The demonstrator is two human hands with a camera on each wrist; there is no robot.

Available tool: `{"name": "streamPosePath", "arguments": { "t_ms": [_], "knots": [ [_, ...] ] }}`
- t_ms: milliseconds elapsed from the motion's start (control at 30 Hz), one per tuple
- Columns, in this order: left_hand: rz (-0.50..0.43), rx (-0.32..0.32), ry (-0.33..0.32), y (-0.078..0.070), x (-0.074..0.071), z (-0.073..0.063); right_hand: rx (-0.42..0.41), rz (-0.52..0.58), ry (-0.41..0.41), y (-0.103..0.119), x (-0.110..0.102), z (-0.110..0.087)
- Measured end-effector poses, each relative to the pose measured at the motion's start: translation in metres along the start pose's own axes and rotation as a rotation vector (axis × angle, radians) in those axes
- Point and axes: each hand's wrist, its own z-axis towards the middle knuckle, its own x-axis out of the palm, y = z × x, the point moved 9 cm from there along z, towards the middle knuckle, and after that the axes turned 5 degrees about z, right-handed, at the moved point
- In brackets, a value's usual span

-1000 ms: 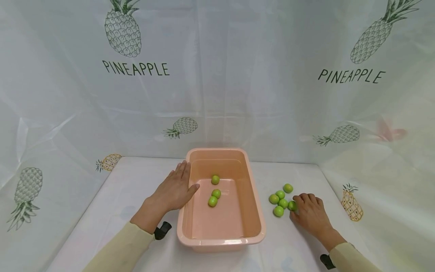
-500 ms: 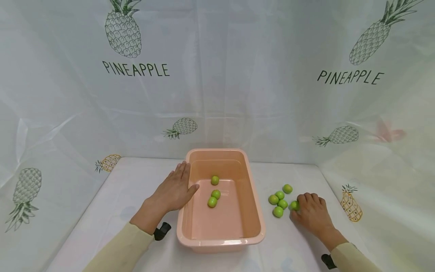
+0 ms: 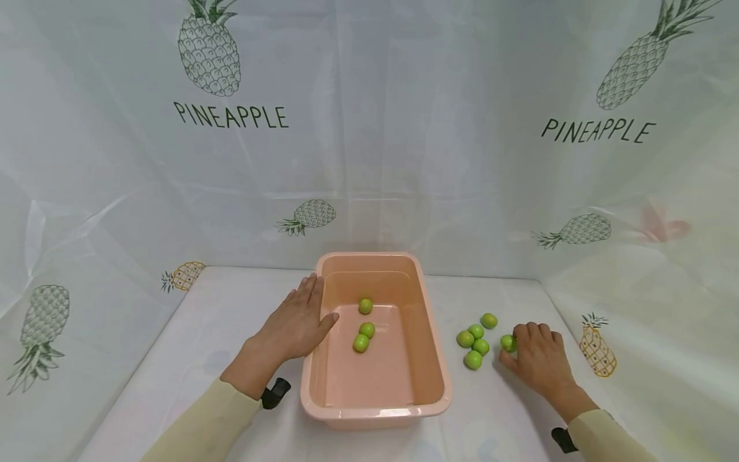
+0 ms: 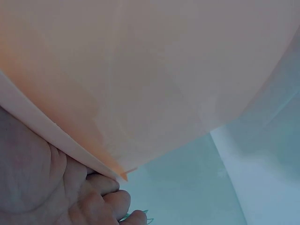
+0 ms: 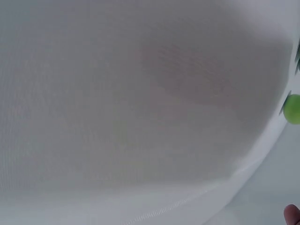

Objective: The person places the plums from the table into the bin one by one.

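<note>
The right hand (image 3: pixel 539 358) pinches a small, round green fruit (image 3: pixel 509 343) near five more fruits (image 3: pixel 481 346) on the white table (image 3: pixel 462 410). The left hand (image 3: pixel 294 321), fingers straight, touches a pink plastic tub (image 3: pixel 375 411) with three fruits (image 3: pixel 367 330).

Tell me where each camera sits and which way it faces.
Head: on the head, facing forward and down at the pink tub and green fruits; left hand, right hand and sleeves show.
Left wrist: on that wrist, facing the tub's wall; left hand shows partly.
Right wrist: on that wrist, facing a pale surface; one fingertip shows.
Head and left wrist share the tub.
</note>
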Motion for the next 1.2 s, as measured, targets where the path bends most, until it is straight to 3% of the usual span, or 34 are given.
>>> {"name": "streamPosePath", "arguments": {
  "t_ms": [600, 1000, 1200],
  "knots": [
    [-0.003, -0.004, 0.001, 0.000, 0.000, 0.001, -0.019, -0.019, -0.044, -0.009, -0.016, 0.003],
    [-0.007, -0.008, 0.005, 0.000, -0.001, 0.001, -0.025, -0.007, -0.055, -0.003, -0.027, 0.014],
    [-0.002, -0.008, 0.003, 0.000, -0.001, 0.000, -0.073, 0.016, -0.089, 0.010, -0.035, 0.022]
  ]
}}
